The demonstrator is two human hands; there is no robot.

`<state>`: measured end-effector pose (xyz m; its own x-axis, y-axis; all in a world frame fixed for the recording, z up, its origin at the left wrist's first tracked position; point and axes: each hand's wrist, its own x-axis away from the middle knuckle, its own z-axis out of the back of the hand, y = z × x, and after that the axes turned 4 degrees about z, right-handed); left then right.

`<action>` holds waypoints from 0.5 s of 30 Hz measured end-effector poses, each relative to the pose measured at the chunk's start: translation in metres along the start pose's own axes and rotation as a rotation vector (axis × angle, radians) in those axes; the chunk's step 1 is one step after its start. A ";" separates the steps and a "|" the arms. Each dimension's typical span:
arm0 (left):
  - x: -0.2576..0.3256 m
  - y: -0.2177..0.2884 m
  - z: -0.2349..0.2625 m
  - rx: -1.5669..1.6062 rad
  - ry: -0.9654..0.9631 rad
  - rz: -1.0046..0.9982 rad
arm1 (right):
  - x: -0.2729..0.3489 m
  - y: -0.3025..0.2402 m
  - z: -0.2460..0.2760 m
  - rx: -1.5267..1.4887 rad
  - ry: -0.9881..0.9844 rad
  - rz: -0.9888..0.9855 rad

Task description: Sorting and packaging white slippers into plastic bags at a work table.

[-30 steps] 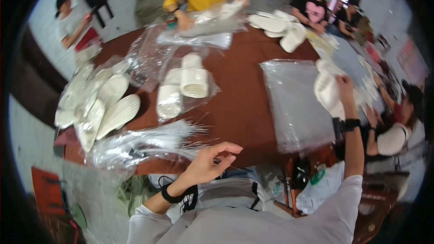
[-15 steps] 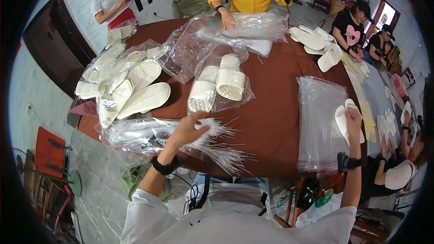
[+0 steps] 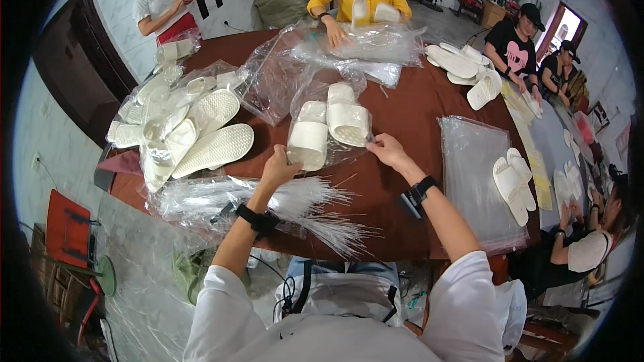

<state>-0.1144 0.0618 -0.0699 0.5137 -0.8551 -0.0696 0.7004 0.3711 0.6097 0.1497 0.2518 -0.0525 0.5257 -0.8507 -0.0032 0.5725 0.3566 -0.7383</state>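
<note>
The fingertips of the left hand are hidden behind the clear bag of white slippers at the centre of the frame, so its grip cannot be seen. At the right edge, a seated person is partly cut off by the dark rim. The small items on the far table at the right are too blurred to identify.

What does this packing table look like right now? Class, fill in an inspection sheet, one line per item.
Surface: brown table, crowded.
Job's things: bagged white slippers, in a clear bag.
Clutter: pile of slippers at left; clear bags at right, slipper pair on top; bundle of thin clear strips at the near edge.
Grips: left hand and right hand both on the bag's near edge.
Cables: black cord by the lap.
Surroundings: other people seated around.
</note>
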 end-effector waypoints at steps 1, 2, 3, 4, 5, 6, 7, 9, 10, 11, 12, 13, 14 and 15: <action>0.001 0.015 0.000 0.125 -0.020 0.005 | -0.002 0.011 -0.002 -0.018 0.042 0.035; 0.005 0.020 0.005 0.245 -0.028 0.025 | -0.002 0.011 -0.006 -0.041 0.069 0.082; 0.003 0.022 0.004 0.413 -0.013 -0.004 | -0.003 0.013 -0.005 -0.102 0.079 0.113; 0.003 0.025 0.007 0.413 -0.009 -0.001 | -0.004 0.017 0.000 -0.102 0.075 0.117; 0.005 0.049 0.013 0.604 -0.106 0.014 | -0.003 0.031 0.011 -0.164 0.086 0.089; 0.009 0.059 0.021 0.790 -0.181 0.043 | -0.002 0.023 0.014 -0.232 0.078 0.078; 0.009 0.060 0.023 0.852 -0.215 0.052 | 0.002 0.017 0.020 -0.413 0.029 -0.126; 0.020 0.090 0.041 0.895 -0.297 0.100 | 0.006 0.009 0.034 -0.612 0.064 -0.280; 0.025 0.105 0.048 0.921 -0.363 0.149 | 0.008 0.011 0.038 -0.727 0.083 -0.314; 0.023 0.106 0.046 0.921 -0.372 0.141 | 0.006 0.017 0.041 -0.727 0.095 -0.316; 0.020 0.108 0.042 1.005 -0.461 0.150 | 0.002 0.026 0.041 -0.841 0.075 -0.310; 0.017 0.110 0.037 1.086 -0.551 0.158 | -0.001 0.036 0.043 -0.955 0.056 -0.302; 0.017 0.114 0.040 1.083 -0.554 0.162 | 0.001 0.033 0.044 -0.957 0.056 -0.307; 0.021 0.122 0.050 1.150 -0.569 0.178 | 0.006 0.023 0.046 -0.875 0.096 -0.283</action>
<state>-0.0428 0.0711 0.0425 0.0748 -0.9648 0.2522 -0.3266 0.2153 0.9203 0.1951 0.2726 -0.0380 0.3614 -0.9040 0.2283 -0.0279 -0.2552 -0.9665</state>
